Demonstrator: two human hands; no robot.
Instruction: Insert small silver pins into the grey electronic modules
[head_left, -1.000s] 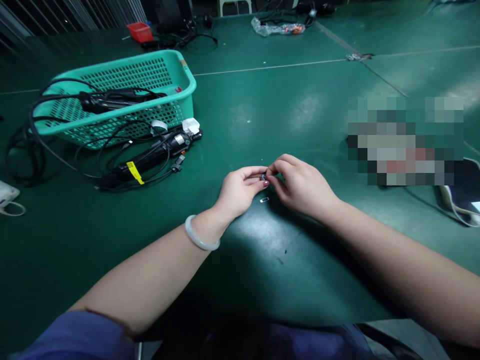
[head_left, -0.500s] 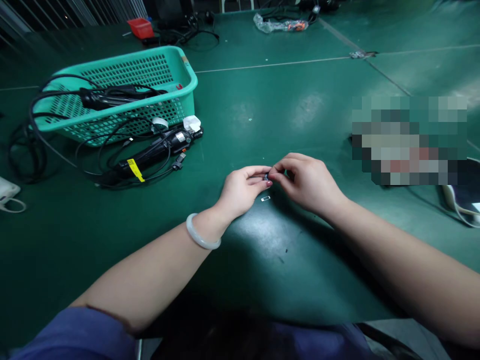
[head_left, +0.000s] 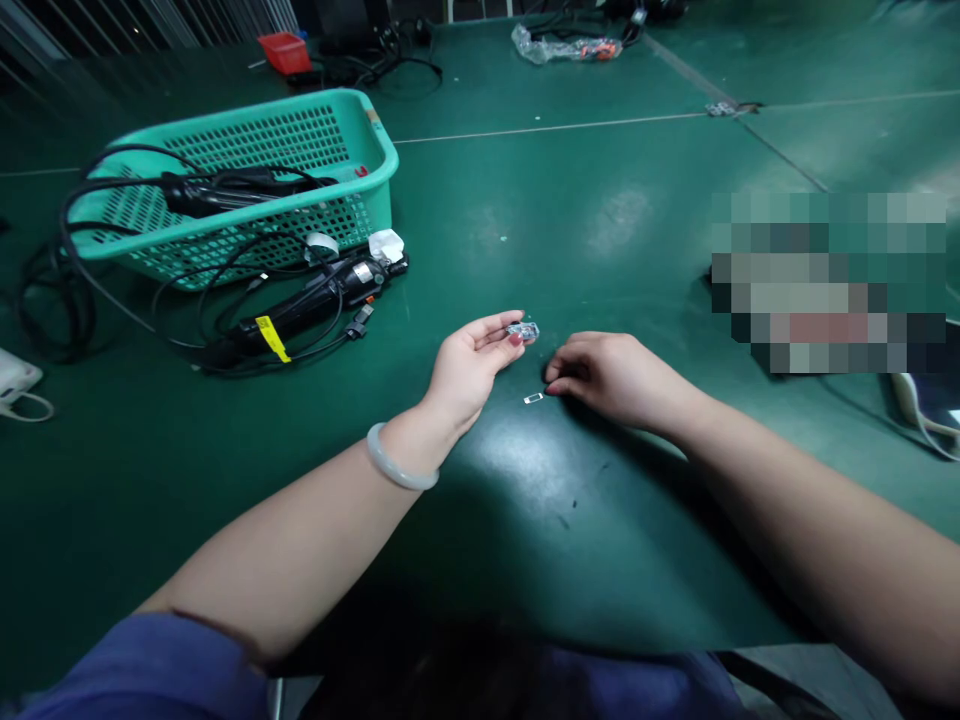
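My left hand [head_left: 469,362] is raised a little above the green table [head_left: 525,220] and pinches a small silvery-blue part [head_left: 523,331] between thumb and fingertips. My right hand [head_left: 607,378] rests on the table to its right, fingers curled, with the fingertips reaching down to a tiny white rectangular piece [head_left: 533,398] that lies flat on the mat. Whether the fingertips touch the piece is unclear. A pale bangle [head_left: 397,460] sits on my left wrist.
A teal mesh basket [head_left: 300,150] stands at the far left with black cables and a black tool hanging over it. A black power tool with a yellow tag [head_left: 307,300] lies before it. A red box [head_left: 285,50] and a plastic bag [head_left: 562,45] lie at the back.
My hands have come apart. The left keeps the small part and has lifted it slightly; the right has let go of it and dropped to the table beside the white piece.
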